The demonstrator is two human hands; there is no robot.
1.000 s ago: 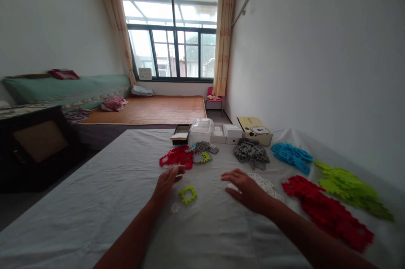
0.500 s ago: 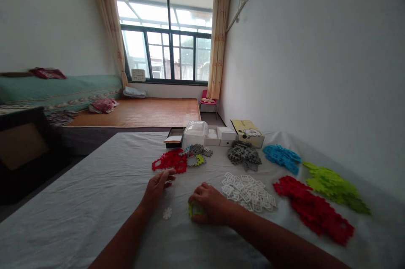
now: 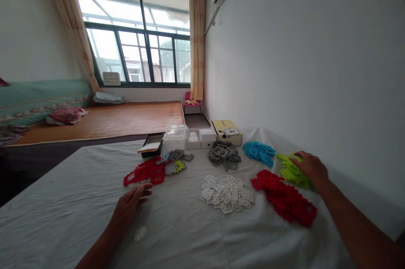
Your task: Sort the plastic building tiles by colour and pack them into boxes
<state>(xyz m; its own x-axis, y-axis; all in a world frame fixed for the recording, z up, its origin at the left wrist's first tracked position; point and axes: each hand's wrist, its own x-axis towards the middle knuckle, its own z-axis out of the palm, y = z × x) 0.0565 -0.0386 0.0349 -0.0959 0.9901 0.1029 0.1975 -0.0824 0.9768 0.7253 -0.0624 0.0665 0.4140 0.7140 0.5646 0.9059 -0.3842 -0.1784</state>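
Observation:
My left hand (image 3: pixel 131 203) lies flat on the white sheet (image 3: pixel 63 218), fingers stretched out, just in front of a group of joined red pieces (image 3: pixel 144 173). A small white gear-shaped piece (image 3: pixel 139 233) lies beside my left wrist. My right hand (image 3: pixel 310 167) reaches far right onto the lime-green pile (image 3: pixel 292 174) by the wall, fingers curled, with a green piece showing at its fingertips. Between my arms lie a white pile (image 3: pixel 228 193) and a red pile (image 3: pixel 284 199).
Grey pieces (image 3: pixel 224 155) and blue pieces (image 3: pixel 258 151) lie further back. A yellow box (image 3: pixel 228 130), white boxes (image 3: pixel 202 137), a clear container (image 3: pixel 175 134) and a black box (image 3: pixel 152 147) line the far edge. The wall runs along the right.
My right hand closed on the green square piece in front of me and carried it right to the green pile. The view turned right. My left hand stayed put.

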